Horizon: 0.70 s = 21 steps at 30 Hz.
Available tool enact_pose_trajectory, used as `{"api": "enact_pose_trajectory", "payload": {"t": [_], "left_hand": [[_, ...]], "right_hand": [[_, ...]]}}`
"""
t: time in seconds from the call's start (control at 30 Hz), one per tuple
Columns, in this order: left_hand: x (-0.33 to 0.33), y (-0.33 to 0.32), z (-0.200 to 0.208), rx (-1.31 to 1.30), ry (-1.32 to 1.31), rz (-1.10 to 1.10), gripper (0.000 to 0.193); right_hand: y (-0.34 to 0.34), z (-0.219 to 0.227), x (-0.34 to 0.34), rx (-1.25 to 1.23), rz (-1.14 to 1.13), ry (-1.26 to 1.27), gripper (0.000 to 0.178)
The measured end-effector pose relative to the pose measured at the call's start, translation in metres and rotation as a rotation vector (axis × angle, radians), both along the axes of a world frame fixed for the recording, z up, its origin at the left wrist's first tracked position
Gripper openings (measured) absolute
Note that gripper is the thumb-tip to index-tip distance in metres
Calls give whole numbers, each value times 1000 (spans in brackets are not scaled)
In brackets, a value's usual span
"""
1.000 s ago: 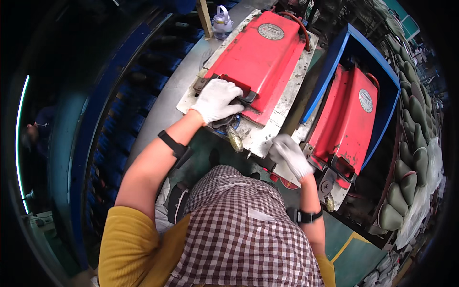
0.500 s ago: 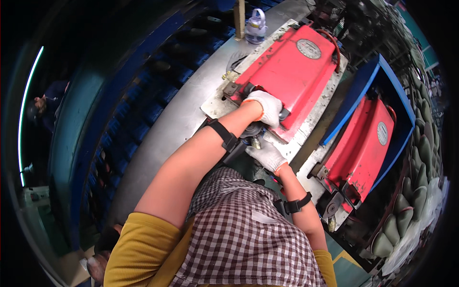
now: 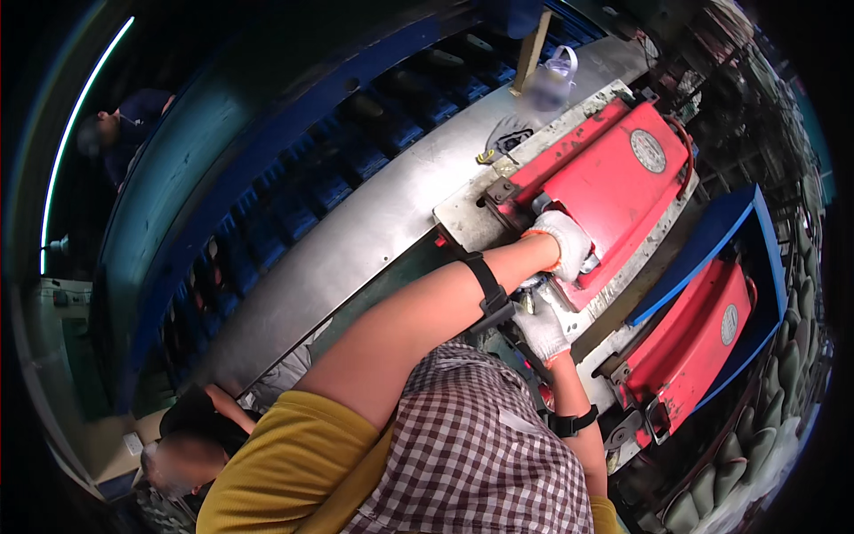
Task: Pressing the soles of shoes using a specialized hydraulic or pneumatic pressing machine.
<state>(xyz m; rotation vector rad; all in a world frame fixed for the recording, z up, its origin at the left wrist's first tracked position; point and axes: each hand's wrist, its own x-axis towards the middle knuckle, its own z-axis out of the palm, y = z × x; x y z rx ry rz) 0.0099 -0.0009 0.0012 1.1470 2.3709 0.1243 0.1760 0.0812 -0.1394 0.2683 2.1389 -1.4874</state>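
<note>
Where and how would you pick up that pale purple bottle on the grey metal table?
Probably by its pale loop handle, from above: the bottle stands upright with the loop arching over its top, while a beige wooden post at its left may crowd that side.

Gap between red machine (image 3: 614,191) and hood (image 3: 712,233)

The left arm (image 3: 400,329) is stretched forward and to the right; the gloved left hand (image 3: 566,244) is curled, its fingers mostly hidden. The right forearm (image 3: 569,386) is pointed forward, and the gloved right hand (image 3: 543,331) is held nearer the body.
</note>
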Motion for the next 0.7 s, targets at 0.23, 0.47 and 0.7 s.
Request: {"api": "enact_pose_trajectory", "payload": {"t": [0.23, 0.47, 0.7], "left_hand": [[3, -2, -4, 54, 11, 44, 31], [-1, 6, -21, 28, 53, 11, 31], [0, 9, -21, 38, 25, 32, 33]], "right_hand": [[-8, 9, -3, -4, -99, 111, 52], [-19, 22, -7, -251, -254, 94, 39], [-3, -2, -7, -123, -189, 150, 47]]}}
